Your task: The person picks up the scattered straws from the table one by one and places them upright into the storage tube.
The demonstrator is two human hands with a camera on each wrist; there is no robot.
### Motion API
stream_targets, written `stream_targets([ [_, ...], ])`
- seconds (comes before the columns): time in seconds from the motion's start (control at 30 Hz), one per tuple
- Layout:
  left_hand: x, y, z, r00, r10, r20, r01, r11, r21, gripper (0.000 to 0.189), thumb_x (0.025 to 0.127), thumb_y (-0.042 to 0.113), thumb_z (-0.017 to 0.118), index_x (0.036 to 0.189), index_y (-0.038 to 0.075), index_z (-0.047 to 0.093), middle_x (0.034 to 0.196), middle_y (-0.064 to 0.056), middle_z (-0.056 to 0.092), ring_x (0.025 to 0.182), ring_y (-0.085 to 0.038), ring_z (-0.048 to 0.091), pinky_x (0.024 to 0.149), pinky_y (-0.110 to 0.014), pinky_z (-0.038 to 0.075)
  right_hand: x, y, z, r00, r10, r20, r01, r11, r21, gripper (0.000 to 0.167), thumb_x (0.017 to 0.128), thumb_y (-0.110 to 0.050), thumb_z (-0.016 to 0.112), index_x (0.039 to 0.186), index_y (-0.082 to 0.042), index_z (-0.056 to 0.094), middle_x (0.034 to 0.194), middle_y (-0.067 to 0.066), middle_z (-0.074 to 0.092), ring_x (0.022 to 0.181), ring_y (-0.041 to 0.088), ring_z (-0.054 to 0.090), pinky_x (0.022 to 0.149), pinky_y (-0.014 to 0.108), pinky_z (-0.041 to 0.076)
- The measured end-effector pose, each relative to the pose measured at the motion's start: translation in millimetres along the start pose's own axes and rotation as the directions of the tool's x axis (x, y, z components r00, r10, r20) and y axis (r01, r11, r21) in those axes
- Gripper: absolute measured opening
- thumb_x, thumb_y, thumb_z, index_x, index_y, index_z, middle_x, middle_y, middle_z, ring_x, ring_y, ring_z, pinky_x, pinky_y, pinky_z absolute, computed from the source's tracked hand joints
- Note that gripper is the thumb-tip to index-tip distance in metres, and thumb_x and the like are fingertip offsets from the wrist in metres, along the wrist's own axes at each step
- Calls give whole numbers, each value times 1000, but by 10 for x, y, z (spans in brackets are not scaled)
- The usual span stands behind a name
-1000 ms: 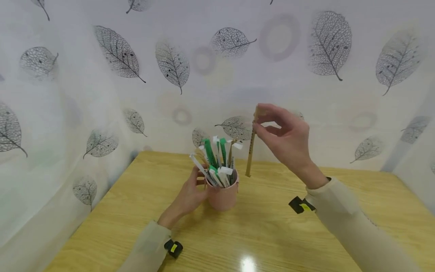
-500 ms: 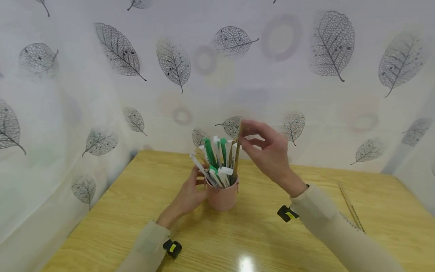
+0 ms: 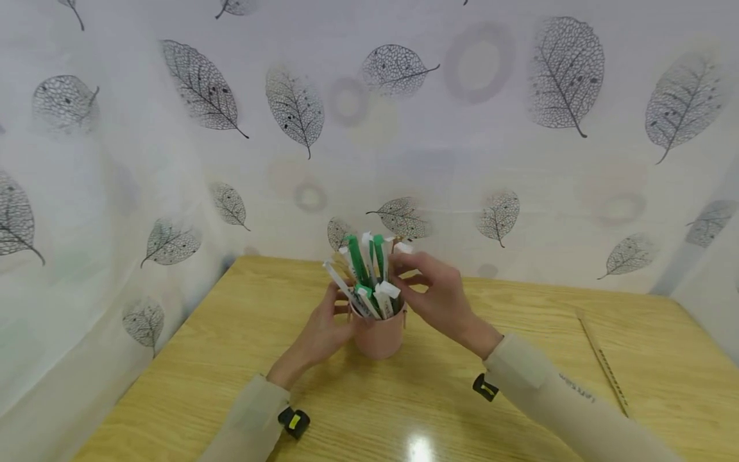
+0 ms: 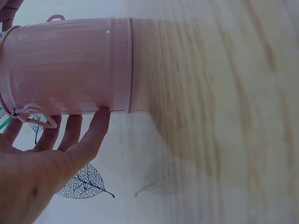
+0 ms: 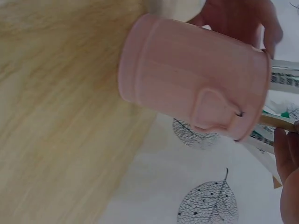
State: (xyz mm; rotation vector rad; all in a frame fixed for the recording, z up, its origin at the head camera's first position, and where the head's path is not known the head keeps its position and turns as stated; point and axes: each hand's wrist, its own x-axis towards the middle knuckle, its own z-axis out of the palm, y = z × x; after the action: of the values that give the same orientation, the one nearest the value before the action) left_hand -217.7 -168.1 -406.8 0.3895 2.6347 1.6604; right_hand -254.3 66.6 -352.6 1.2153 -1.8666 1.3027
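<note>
A pink metal bucket (image 3: 378, 337) stands upright on the table, packed with slim paper-wrapped sticks (image 3: 358, 263) in white, green and brown. My left hand (image 3: 326, 327) holds it from the left, fingers reaching behind its side; in the left wrist view the fingertips (image 4: 99, 122) touch the wall near the base. Over the right rim, my right hand (image 3: 435, 295) pinches a slim brown stick (image 5: 275, 122) whose lower part is inside the bucket. Its upper end is largely hidden by the fingers. A small wire handle (image 5: 210, 109) hangs on the bucket's side.
Another slim brown stick (image 3: 603, 362) with dark printing lies on the wooden table (image 3: 519, 423) at the right, partly behind the right sleeve. A pale cloth (image 3: 439, 128) with leaf prints covers the back and sides.
My right hand has moved left and down, taking the brown stick from the air beside the bucket into it. The stick on the right has come out from behind the arm. My left hand stays put.
</note>
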Motion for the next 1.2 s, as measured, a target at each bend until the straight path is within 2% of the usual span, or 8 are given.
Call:
stream_targets([
  [0.23,-4,-4,-8,1000,3,-1,-3,1000,-1,72,94,36,72,151,26,31,144,-15,51,132,-38,56,106,-55,51,-98,57,10,999,37,4,-37,999,-21,46,81,17,74,124,2,66,109,17,73,95,24,73,70,28,63],
  [0.47,-14,9,-13,1000,16,-20,-16,1000,11,75,93,32,73,153,24,29,145,-15,50,130,-37,58,104,-54,53,-130,52,-130,997,75,-16,-76,993,-88,57,86,12,72,140,-4,61,107,17,77,94,28,76,75,25,63],
  [0.67,-16,-10,-20,999,22,-27,-21,999,24,81,93,33,73,157,24,24,145,-15,50,130,-37,58,103,-53,54,-194,96,-494,997,47,-57,-58,979,-198,48,83,16,71,128,-2,69,95,14,78,83,15,74,70,17,60],
  [0.77,-19,-11,-17,1000,19,-23,-19,1000,22,81,94,34,73,157,25,23,145,-15,50,130,-37,58,103,-53,54,-293,167,-830,987,157,-43,-162,936,-313,34,86,12,69,115,-3,75,91,8,78,79,10,71,65,15,58],
  [0.83,-11,-15,-11,999,21,-27,-21,1000,18,81,93,33,74,157,25,24,144,-15,51,128,-36,58,102,-52,54,-397,221,-1113,951,308,-14,-285,862,-419,25,90,4,68,112,-5,76,91,8,78,78,14,72,60,16,56],
  [1.0,5,-5,-1,999,21,-36,-20,1000,17,80,92,32,74,156,24,27,141,-15,54,125,-35,60,100,-49,56,-750,418,-1865,761,645,61,-463,607,-646,24,96,-11,62,115,0,72,95,21,76,79,32,73,54,28,52],
  [1.1,8,-5,3,999,25,-34,-24,999,24,81,92,31,73,157,23,26,141,-15,54,125,-35,60,101,-50,55,-975,543,-2229,659,746,94,-476,510,-717,29,96,-13,60,117,7,68,94,25,73,73,33,70,54,36,52],
  [1.2,7,-6,10,999,28,-28,-27,999,27,81,93,30,73,157,23,25,141,-15,53,126,-35,59,103,-51,54,-1137,611,-2477,562,816,132,-477,451,-754,35,96,-16,61,117,12,65,91,25,72,70,29,67,56,42,53],
])
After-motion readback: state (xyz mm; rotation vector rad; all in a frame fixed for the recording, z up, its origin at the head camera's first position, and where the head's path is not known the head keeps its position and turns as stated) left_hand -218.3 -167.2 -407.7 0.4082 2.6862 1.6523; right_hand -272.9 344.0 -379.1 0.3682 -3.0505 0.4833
